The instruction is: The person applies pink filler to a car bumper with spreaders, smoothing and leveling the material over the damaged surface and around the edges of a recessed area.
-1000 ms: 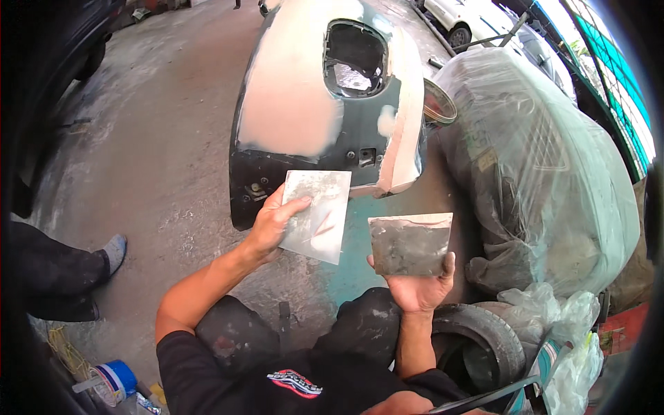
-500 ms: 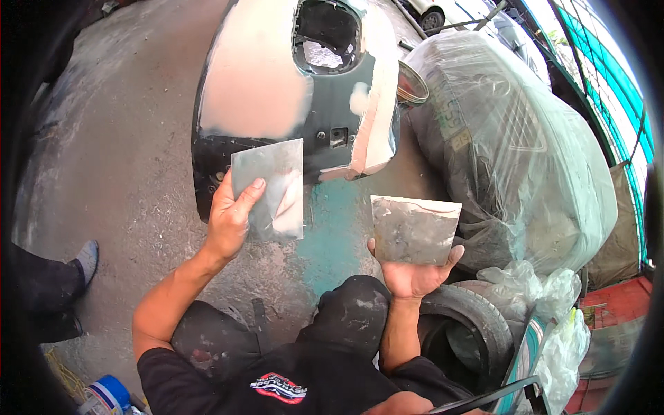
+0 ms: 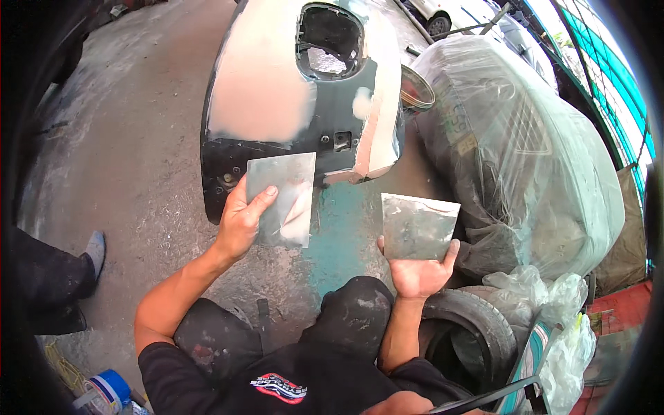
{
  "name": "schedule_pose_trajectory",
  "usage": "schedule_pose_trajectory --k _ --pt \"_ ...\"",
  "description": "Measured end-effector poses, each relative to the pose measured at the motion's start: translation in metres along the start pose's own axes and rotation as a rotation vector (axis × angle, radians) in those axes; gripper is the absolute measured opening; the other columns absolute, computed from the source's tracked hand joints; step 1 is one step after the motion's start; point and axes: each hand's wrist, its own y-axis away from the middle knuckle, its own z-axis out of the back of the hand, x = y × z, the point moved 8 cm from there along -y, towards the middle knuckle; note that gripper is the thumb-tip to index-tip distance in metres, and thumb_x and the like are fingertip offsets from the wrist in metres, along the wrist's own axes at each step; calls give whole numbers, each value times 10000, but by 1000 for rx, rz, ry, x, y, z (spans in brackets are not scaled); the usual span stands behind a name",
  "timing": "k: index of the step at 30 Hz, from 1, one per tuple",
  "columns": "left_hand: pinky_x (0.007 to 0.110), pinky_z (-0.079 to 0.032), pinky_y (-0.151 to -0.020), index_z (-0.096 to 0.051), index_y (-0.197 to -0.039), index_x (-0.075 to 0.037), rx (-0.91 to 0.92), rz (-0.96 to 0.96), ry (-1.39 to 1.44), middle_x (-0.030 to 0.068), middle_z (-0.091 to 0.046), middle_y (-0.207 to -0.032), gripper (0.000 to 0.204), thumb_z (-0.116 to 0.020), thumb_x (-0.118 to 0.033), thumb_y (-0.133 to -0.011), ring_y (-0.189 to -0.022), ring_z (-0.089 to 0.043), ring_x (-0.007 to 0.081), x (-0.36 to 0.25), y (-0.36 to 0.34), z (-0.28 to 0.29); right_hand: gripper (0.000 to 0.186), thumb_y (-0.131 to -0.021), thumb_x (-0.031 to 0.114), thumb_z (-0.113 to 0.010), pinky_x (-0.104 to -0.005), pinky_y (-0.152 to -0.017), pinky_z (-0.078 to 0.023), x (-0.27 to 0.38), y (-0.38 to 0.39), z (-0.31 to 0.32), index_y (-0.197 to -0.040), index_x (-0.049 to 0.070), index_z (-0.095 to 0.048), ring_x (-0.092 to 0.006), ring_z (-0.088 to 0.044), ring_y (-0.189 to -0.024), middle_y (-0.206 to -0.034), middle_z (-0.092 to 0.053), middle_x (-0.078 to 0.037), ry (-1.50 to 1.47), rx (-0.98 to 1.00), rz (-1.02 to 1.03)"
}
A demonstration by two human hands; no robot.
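Paste (image 3: 297, 216), pale pink and smooth, lies in a tapered smear on a sheet (image 3: 285, 168), just right of the thumb of the left hand (image 3: 238, 225). That hand grips the sheet at its left edge, thumb laid flat on the front, the other fingers mostly hidden behind. The sheet is thin, four-cornered and cloudy grey.

Well apart, the right hand (image 3: 420, 278) holds a plate (image 3: 417, 234) above its palm: thumb at the right edge, one fingertip showing at the left, the rest hidden. The plate is squarish, scuffed and blotchy grey, with a ragged pinkish strip (image 3: 427, 203) along the edge farthest from the palm.

Beyond the left fingers sits a curved panel (image 3: 259, 107), black with smooth peach patches and a rounded opening; whether the sheet touches it, I cannot tell. Right of the right fingers, wrinkled clear film (image 3: 526, 166) drapes a car. Nearer than those fingers lies a black tyre (image 3: 492, 319), round and grooved.
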Motion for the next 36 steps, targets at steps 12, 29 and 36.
schedule_pose_trajectory --k 12,29,36 --pt "321 -515 -938 -553 -1319 -39 36 114 32 84 -660 -1225 349 -601 -156 -994 -1073 -642 152 19 -2 -9 859 -869 694 -572 -768 -1090 -210 0 5 3 -1562 237 -352 -421 -279 -1473 -1631 -299 -117 0 52 -10" --pt "339 -467 -1009 -480 -1394 15 -117 -267 -308 111 -650 -1247 388 -507 -178 -1058 -1127 -612 184 -38 16 -22 565 -681 176 -818 -535 -1098 -371 -53 -13 -94 -1238 166 -721 -415 -445 -1330 -1401 -591 -113 2241 561 436" --pt "341 -467 -1015 -410 -1440 20 -122 -383 -239 132 -642 -1268 413 -460 -171 -1077 -1152 -609 194 -48 24 -28 482 -754 276 -808 -560 -1075 -323 -92 -17 -105 -1228 241 -727 -406 -426 -1310 -1401 -566 -71 2373 697 541"
